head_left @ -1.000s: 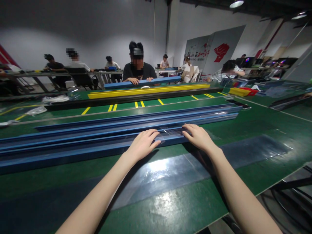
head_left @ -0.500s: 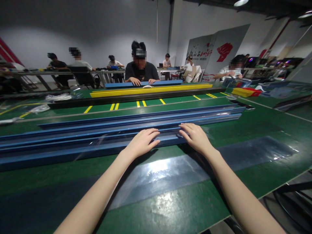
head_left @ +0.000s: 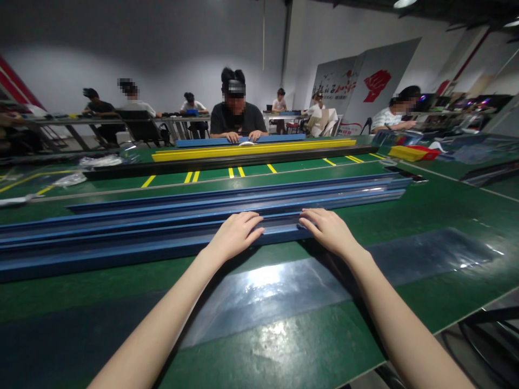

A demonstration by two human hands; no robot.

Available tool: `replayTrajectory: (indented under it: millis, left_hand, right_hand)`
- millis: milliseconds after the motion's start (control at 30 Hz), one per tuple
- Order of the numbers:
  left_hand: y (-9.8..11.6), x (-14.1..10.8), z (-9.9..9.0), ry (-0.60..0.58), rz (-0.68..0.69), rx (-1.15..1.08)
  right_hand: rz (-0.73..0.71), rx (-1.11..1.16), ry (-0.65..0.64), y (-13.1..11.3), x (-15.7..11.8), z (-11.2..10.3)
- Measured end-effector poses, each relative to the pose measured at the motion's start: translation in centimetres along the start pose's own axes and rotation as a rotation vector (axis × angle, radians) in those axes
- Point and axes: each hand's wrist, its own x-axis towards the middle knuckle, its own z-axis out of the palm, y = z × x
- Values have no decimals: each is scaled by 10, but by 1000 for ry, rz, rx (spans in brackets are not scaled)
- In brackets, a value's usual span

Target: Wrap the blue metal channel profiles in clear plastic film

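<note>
A long blue channel-shaped profile (head_left: 121,254) lies across the green table in front of me, the nearest of several blue profiles. My left hand (head_left: 239,233) is on it near the middle, fingers bent over its trough and thumb at the near edge. To the right, my right hand (head_left: 326,228) grips the same profile with curled fingers and the thumb close to them. A short stretch of trough shows between the hands. Under my forearms, a long clear plastic sleeve (head_left: 267,300) lies flat and shiny on the table.
Behind the near profile lie more blue profiles (head_left: 227,195). Farther off are a black profile (head_left: 259,160), a yellow profile (head_left: 255,151) and a co-worker (head_left: 235,116) with both hands on a blue profile. A yellow and red tray (head_left: 409,153) stands back right.
The view has shifted slightly, and my fingers have moved a little on the near profile. Thin glints across its left part are gone. A co-worker at the back right has raised their head.
</note>
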Motion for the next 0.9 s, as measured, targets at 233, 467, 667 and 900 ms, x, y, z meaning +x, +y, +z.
replayTrajectory:
  millis: [233, 467, 667, 900]
  left_hand:
    - [5, 1, -1, -2, -21, 55]
    - [16, 2, 0, 1, 5, 26]
    - [20, 1, 0, -28, -2, 44]
    - [19, 3, -16, -72, -86, 158]
  right_hand:
    - [8, -81, 3, -4, -1, 1]
    - [-171, -15, 40, -34, -2, 14]
    - [-206, 27, 28, -33, -2, 15]
    - [58, -99, 109, -2, -1, 3]
